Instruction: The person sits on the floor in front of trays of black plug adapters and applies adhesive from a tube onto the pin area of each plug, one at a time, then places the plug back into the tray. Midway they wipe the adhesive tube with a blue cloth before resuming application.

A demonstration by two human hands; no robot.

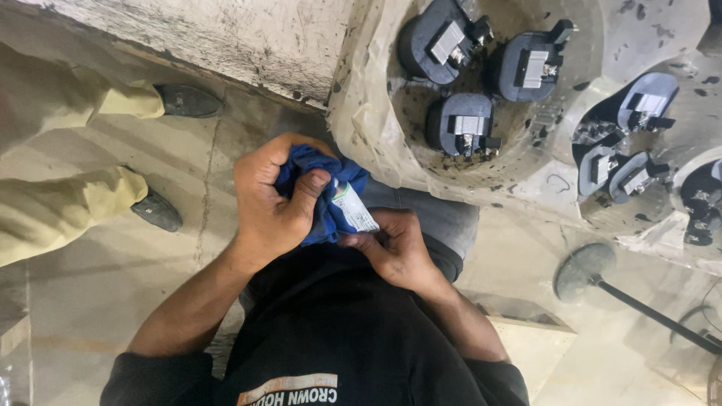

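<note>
The person's left hand [274,199] was closed in a fist around a bunched blue cloth [323,192], thumb pressed down across its front. The right hand [395,248] sat just beside it, lower and to the right, its fingertips pinching the white tag [355,212] sewn to the cloth. The tag's long axis ran diagonally from the left thumb down toward the right fingers, so the right hand was nearer to it. Above the hands, 3 dark moulded parts [459,124] lay in a plastic-lined basin [361,113]. Another person's shoes [156,210] stood on the floor at left.
</note>
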